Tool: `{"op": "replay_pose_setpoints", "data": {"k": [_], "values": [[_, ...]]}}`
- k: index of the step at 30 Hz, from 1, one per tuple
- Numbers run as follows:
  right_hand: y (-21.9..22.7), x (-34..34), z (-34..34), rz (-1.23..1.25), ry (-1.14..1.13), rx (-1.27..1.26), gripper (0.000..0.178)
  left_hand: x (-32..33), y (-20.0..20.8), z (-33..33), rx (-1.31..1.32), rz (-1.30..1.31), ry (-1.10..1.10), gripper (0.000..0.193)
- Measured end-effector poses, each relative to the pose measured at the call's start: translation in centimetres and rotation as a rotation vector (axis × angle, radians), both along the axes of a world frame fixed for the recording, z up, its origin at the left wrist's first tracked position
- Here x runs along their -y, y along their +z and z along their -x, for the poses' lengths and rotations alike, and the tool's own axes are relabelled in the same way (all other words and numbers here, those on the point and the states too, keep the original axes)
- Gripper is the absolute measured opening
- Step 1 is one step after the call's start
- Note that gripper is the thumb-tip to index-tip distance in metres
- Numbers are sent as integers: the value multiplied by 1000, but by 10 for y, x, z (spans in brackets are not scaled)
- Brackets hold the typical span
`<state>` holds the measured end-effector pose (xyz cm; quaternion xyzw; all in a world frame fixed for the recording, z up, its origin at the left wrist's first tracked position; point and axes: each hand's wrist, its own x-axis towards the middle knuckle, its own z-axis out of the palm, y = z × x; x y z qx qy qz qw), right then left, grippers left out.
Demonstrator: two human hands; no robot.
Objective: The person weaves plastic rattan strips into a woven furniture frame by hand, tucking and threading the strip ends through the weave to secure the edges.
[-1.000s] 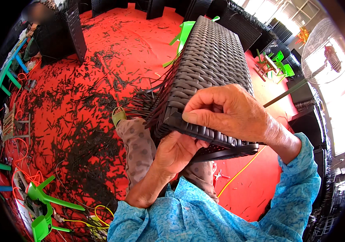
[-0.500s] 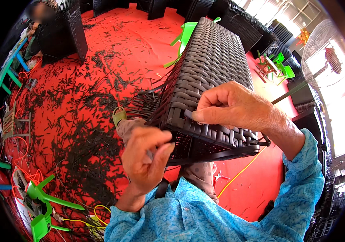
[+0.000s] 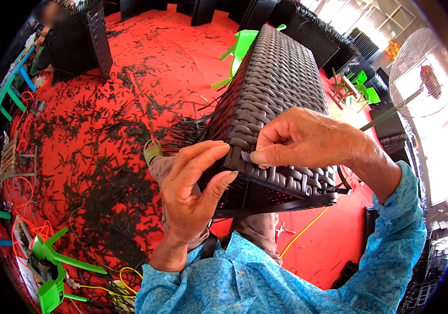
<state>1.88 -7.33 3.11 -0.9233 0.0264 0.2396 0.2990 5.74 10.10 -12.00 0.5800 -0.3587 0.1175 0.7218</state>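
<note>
- The right hand rests on the near end of a dark woven wicker furniture piece, thumb and forefinger pinched shut on a flat dark weaving strip at the corner.
- The left hand rises from below, fingers spread and slightly curled, its fingertips touching the near left corner of the weave just beside the pinched strip; it grips nothing.
- The wicker piece sits in front of the person's chest, running away toward the far right, resting over the knees.
- Its top and left side look fully woven. Along the near lower edge a loose strip end sticks out toward the right, and open lattice shows beneath, so the near end seems unfinished.
- Blue patterned sleeves cover both forearms.
- The red floor to the left is strewn with black strip offcuts.
- Green plastic chairs lie near left, and more dark wicker pieces stand far off.
- A standing fan is at far right.
</note>
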Motion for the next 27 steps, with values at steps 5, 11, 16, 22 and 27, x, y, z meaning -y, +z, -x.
{"op": "replay_pose_setpoints", "data": {"k": [5,11,16,22,27], "values": [[-1,-6,5,-65,-107,7,29,-1,1,-1,8,-2,-6,31],[-6,-11,15,-177,-200,92,23,-1,1,-1,-24,14,-38,31],[-2,-9,12,-164,-141,72,23,-1,1,-1,-22,17,-48,31],[1,-15,10,-194,-226,99,23,-1,-1,-3,-9,21,-42,30],[-2,-23,-3,-426,-78,300,23,-1,-2,-4,-15,15,-89,29]]}}
